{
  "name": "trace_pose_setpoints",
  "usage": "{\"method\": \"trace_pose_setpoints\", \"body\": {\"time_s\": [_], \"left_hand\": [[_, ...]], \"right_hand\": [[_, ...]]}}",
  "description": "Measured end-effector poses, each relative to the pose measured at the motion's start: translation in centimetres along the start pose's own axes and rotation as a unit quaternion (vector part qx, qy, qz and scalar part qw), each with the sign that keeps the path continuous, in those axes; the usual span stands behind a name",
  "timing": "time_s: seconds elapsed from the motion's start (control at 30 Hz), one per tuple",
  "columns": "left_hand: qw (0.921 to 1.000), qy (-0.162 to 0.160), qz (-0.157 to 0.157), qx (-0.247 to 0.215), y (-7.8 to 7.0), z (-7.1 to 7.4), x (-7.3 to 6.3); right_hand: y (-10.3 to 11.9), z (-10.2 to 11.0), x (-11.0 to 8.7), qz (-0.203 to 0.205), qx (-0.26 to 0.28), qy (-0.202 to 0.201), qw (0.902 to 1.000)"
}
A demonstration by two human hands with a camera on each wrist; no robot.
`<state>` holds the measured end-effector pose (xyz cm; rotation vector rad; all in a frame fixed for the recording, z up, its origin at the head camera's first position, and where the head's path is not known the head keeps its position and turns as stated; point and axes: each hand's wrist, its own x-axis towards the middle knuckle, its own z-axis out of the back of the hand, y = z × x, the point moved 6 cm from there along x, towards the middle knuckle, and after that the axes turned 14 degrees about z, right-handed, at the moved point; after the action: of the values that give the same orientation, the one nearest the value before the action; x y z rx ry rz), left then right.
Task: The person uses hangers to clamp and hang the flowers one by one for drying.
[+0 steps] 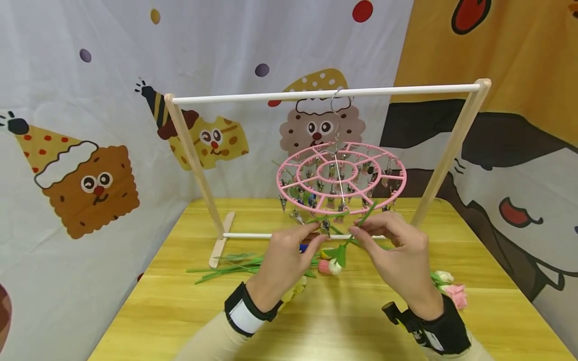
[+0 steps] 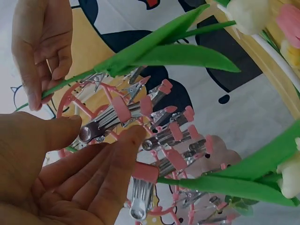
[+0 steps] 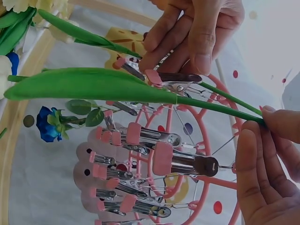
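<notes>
My left hand (image 1: 289, 253) pinches the handles of a metal clip (image 2: 105, 123) with pink tips between thumb and fingers. That clip hangs from the pink round hanger (image 1: 289, 198). With its thumb and fingertips, my right hand (image 1: 402, 253) holds an artificial tulip by its green stem (image 3: 220, 110). The tulip's leaf (image 3: 93, 86) passes close beside the pinched clip, and its white bloom (image 2: 246, 14) points down towards the table. Another white tulip (image 2: 288, 180) hangs from a neighbouring clip in the left wrist view. A blue rose (image 3: 49, 124) also hangs among the clips.
A wooden stand with a white top bar (image 1: 253, 97) carries the hanger. Green stems (image 1: 226, 268) and a yellow flower (image 1: 295, 291) lie on the wooden table (image 1: 180, 311), left of centre. At the right lies a pink flower (image 1: 457, 296). A patterned cloth (image 1: 117, 60) hangs behind.
</notes>
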<state>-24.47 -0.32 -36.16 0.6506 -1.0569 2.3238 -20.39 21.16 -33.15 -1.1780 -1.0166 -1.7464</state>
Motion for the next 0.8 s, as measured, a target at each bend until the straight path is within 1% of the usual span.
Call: {"method": "trace_pose_setpoints", "body": {"time_s": [0.1, 0.27, 0.4, 0.5, 0.67, 0.8], "left_hand": [[0.9999, 0.003, 0.016, 0.001, -0.1, -0.5, 0.2], [0.9998, -0.004, 0.021, -0.004, -0.1, -0.8, 0.3], [0.9991, -0.005, 0.033, -0.025, 0.3, -1.0, 0.4], [0.9979, -0.013, 0.045, -0.044, 0.7, -1.0, 0.4], [0.9944, -0.027, 0.073, -0.072, 1.2, -1.0, 0.3], [0.9917, -0.034, 0.084, -0.091, 1.4, -0.8, 0.4]], "right_hand": [[-0.1, 0.0, 0.1, -0.010, 0.008, -0.006, 0.9999], [-0.2, 0.0, 0.3, -0.017, -0.006, -0.009, 0.9998], [-0.2, -0.2, 0.5, -0.015, -0.011, -0.010, 0.9998], [-0.2, -0.4, 0.5, -0.015, -0.003, -0.010, 0.9998], [-0.1, -0.8, 0.6, -0.020, 0.013, -0.011, 0.9996], [0.0, -1.0, 0.6, -0.021, 0.016, -0.012, 0.9996]]}}
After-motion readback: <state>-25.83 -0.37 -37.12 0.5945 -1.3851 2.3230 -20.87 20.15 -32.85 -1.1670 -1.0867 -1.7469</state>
